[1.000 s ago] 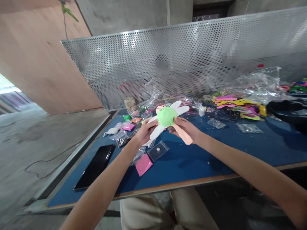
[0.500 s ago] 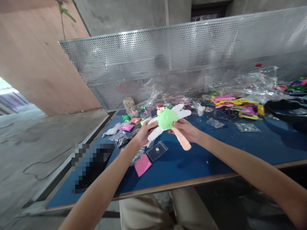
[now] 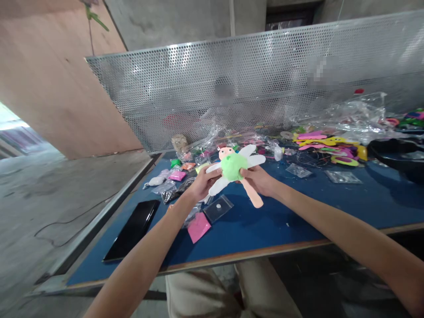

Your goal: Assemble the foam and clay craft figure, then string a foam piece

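Between my two hands, above the table, is a clay dragonfly figure with a round green body, white wings, a peach head with two eyes and a long peach tail. My left hand is closed on its left side, by the white wings. On the other side my right hand pinches the edge of the green body near the tail, thumb on top. The tail points down toward me. Fingers under the figure are partly hidden. Below it lie a clear zip bag with a small white piece and a pink packet.
A black tablet or phone lies at the table's left. Small clay packets sit behind my left arm. Colourful foam pieces, plastic bags and a black bowl are at the right. A perforated metal panel borders the back.
The dragonfly figure has tilted a little, so its head and eyes show more fully. Both hands keep their hold. The whole view has shifted slightly.
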A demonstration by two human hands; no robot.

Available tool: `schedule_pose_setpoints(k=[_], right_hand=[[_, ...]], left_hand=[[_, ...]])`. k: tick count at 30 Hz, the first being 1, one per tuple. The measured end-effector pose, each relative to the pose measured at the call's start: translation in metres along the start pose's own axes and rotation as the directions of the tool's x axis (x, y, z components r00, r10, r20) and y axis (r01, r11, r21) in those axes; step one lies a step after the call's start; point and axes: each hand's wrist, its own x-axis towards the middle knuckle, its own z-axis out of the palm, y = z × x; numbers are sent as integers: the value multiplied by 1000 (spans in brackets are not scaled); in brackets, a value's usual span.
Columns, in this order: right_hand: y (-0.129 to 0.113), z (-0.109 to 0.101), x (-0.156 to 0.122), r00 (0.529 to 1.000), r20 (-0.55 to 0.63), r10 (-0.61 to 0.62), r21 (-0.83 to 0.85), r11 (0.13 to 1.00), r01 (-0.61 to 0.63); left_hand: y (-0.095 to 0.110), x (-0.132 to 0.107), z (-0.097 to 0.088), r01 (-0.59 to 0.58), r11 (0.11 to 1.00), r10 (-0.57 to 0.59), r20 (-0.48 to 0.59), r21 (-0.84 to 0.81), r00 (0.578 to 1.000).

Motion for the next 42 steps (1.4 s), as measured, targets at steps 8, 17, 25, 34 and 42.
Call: schedule_pose_setpoints(k=[8, 17, 25, 34, 42], right_hand=[[-1, -7, -1, 996, 73, 44, 0, 999, -45], [-8, 10, -6, 999, 29, -25, 116, 993, 22], [-10, 9, -4, 997, -45, -66, 151, 986, 72], [-9, 18, -8, 993, 2, -119, -107, 987, 118], [-21, -11, -12, 932, 343, 120, -661, 736, 149]], left_hand=[[3, -1, 2, 60, 998, -59, 34, -28, 998], [3, -13, 6, 100, 937, -61, 123, -335, 991], [4, -26, 27, 32, 941, 51, 236, -336, 970], [4, -25, 42, -54, 992, 68, 126, -112, 990], [18, -18, 18, -59, 989, 63, 25, -132, 998]])
